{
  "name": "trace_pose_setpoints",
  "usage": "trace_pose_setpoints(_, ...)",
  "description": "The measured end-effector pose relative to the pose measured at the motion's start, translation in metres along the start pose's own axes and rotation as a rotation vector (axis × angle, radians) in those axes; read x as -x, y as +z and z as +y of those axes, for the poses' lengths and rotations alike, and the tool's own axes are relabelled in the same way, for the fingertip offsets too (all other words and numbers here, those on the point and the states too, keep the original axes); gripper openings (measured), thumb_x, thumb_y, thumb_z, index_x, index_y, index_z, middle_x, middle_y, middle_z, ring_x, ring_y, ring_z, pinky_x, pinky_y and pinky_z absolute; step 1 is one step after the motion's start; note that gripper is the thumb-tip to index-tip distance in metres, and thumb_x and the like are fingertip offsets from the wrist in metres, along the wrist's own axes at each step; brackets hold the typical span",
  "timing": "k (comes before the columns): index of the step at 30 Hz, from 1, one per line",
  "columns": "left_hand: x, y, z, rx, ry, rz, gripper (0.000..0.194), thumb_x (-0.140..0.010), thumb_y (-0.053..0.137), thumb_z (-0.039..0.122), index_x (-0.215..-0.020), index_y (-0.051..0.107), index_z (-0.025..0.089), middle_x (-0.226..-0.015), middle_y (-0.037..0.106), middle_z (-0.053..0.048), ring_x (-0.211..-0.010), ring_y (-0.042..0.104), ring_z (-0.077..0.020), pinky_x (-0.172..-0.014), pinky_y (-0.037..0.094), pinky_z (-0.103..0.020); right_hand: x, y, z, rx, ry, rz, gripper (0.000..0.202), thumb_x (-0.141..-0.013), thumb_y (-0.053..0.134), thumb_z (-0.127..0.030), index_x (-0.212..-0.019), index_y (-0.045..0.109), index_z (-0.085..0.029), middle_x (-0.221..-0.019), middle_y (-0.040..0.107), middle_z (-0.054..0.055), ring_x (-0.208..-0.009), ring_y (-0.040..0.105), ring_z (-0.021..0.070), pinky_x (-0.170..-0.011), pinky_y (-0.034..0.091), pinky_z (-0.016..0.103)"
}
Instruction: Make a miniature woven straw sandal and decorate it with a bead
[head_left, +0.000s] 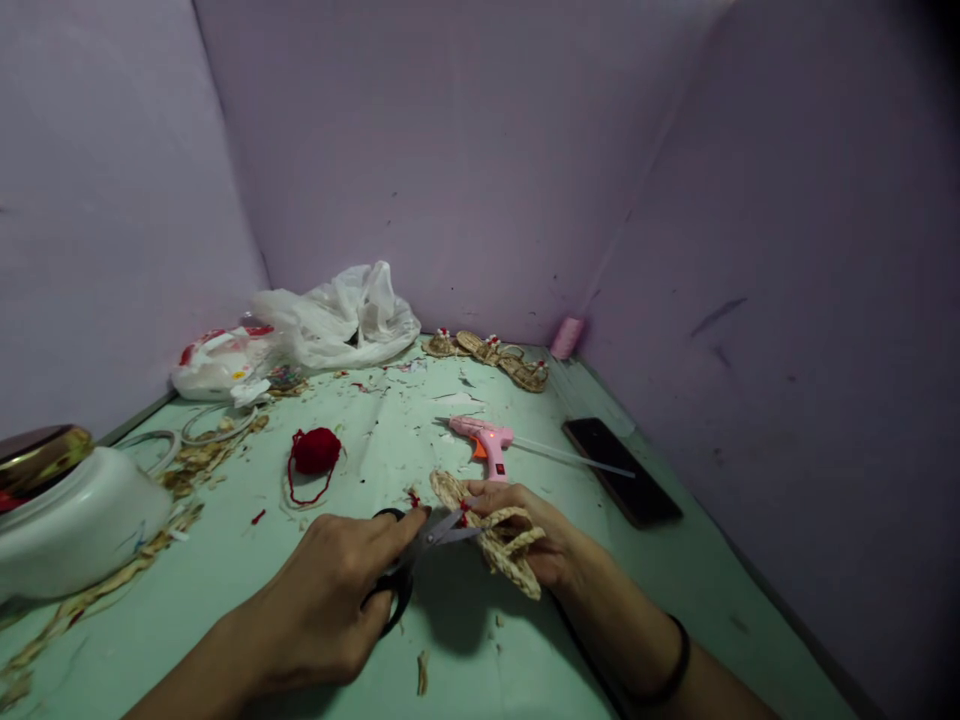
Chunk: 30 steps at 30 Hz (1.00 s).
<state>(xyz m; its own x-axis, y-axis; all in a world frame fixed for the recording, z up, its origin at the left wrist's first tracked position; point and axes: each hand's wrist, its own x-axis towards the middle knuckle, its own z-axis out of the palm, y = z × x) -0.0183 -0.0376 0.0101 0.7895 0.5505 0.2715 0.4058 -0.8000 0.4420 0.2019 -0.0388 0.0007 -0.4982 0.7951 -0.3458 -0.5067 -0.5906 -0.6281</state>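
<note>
Black-handled scissors (444, 530) are in my left hand (330, 590), with fingers through the handle loops. Their blades are parted and reach over a small braided straw sandal (514, 562). My right hand (553, 535) holds that sandal from behind, above the table. Red yarn (466, 510) shows on the sandal beside the blades; whether the blades touch it I cannot tell. Just beyond my right hand lies a pink glue gun (491, 440) with a clear glue stick in its back. A red yarn ball (316, 452) rests on the table beyond my left hand.
Several finished straw sandals (523, 371) lie at the back, near a pink spool (568, 338). A phone (622, 470) is at right. White plastic bags (337, 320) stand back left, a white container (82, 520) at left. Straw scraps (199, 465) litter the green table (465, 660).
</note>
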Motion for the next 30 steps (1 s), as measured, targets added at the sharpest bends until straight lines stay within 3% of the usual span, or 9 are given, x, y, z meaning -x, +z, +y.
trace_pose_setpoints(9,0.000,-0.001,0.000,0.222,-0.082,-0.031,0.040,-0.073,0.042,0.008,-0.108,0.057,0.020,-0.074,0.066,-0.003,-0.061,0.060,-0.0144,-0.058,0.045,-0.025,-0.002,0.000,-0.001,-0.028,0.016,-0.054,0.016,-0.060,0.053,-0.007,-0.076,0.058,-0.010,-0.057,0.059,0.000,-0.044,0.052,0.0055,-0.041,0.039,0.013)
trace_pose_setpoints(12,-0.003,-0.004,-0.002,0.325,-0.281,0.193,0.031,-0.076,0.050,0.017,-0.106,0.058,0.018,-0.078,0.068,-0.004,-0.060,0.060,-0.0137,-0.058,0.047,-0.024,0.001,-0.001,-0.005,-0.062,0.100,-0.109,0.018,-0.065,0.051,-0.013,-0.082,0.057,-0.009,-0.057,0.056,0.000,-0.040,0.047,0.0047,-0.036,0.035,0.012)
trace_pose_setpoints(14,-0.006,-0.006,-0.005,0.401,-0.441,0.400,0.034,-0.075,0.057,0.025,-0.108,0.056,0.016,-0.084,0.068,-0.006,-0.066,0.062,-0.0159,-0.060,0.049,-0.024,0.003,0.000,-0.004,-0.132,0.179,-0.155,0.031,-0.063,0.051,-0.015,-0.093,0.056,-0.008,-0.062,0.056,0.000,-0.044,0.048,0.0047,-0.036,0.034,0.011)
trace_pose_setpoints(16,-0.010,-0.007,-0.005,0.483,-0.533,0.508,0.042,-0.071,0.063,0.028,-0.109,0.054,0.015,-0.092,0.068,-0.009,-0.076,0.063,-0.0192,-0.064,0.050,-0.025,0.003,0.001,0.002,-0.218,0.278,-0.210,0.044,-0.061,0.052,-0.017,-0.104,0.053,-0.006,-0.068,0.056,0.000,-0.050,0.051,0.0050,-0.038,0.035,0.010)
trace_pose_setpoints(21,-0.021,-0.006,0.005,0.738,-0.556,0.352,0.042,-0.063,0.066,0.020,-0.103,0.057,0.014,-0.090,0.069,-0.009,-0.074,0.063,-0.0189,-0.066,0.050,-0.027,-0.002,0.003,0.025,-0.214,0.423,-0.250,0.038,-0.066,0.052,-0.025,-0.100,0.053,-0.008,-0.071,0.057,0.003,-0.048,0.049,0.0059,-0.039,0.037,0.014)
trace_pose_setpoints(23,-0.024,-0.005,0.008,0.831,-0.572,0.315,0.037,-0.059,0.067,0.019,-0.095,0.060,0.014,-0.080,0.068,-0.006,-0.068,0.062,-0.0167,-0.065,0.050,-0.027,-0.002,0.006,0.028,-0.150,0.398,-0.245,0.036,-0.068,0.050,-0.030,-0.097,0.055,-0.009,-0.075,0.060,0.006,-0.049,0.052,0.0076,-0.040,0.039,0.016)
trace_pose_setpoints(26,-0.026,-0.005,0.006,0.969,-0.643,0.371,0.041,-0.052,0.070,0.016,-0.092,0.060,0.013,-0.072,0.067,-0.003,-0.063,0.060,-0.0152,-0.061,0.048,-0.025,0.002,0.014,0.022,0.000,0.341,-0.184,0.040,-0.071,0.048,-0.038,-0.098,0.057,-0.009,-0.082,0.063,0.010,-0.060,0.059,0.0145,-0.048,0.045,0.023)
trace_pose_setpoints(28,-0.027,-0.006,0.001,1.055,-0.693,0.431,0.048,-0.049,0.072,0.017,-0.095,0.058,0.012,-0.069,0.066,-0.003,-0.062,0.060,-0.0153,-0.057,0.047,-0.024,0.005,0.019,0.013,0.108,0.170,-0.024,0.039,-0.073,0.049,-0.039,-0.099,0.059,-0.011,-0.087,0.064,0.011,-0.066,0.061,0.0174,-0.051,0.047,0.027)
trace_pose_setpoints(30,-0.027,-0.005,-0.003,1.110,-0.754,0.490,0.053,-0.048,0.074,0.020,-0.097,0.057,0.011,-0.063,0.064,-0.001,-0.056,0.058,-0.0132,-0.050,0.043,-0.021,0.008,0.021,0.003,0.192,-0.144,0.224,0.033,-0.074,0.051,-0.040,-0.095,0.060,-0.015,-0.088,0.064,0.009,-0.067,0.059,0.0163,-0.053,0.046,0.026)
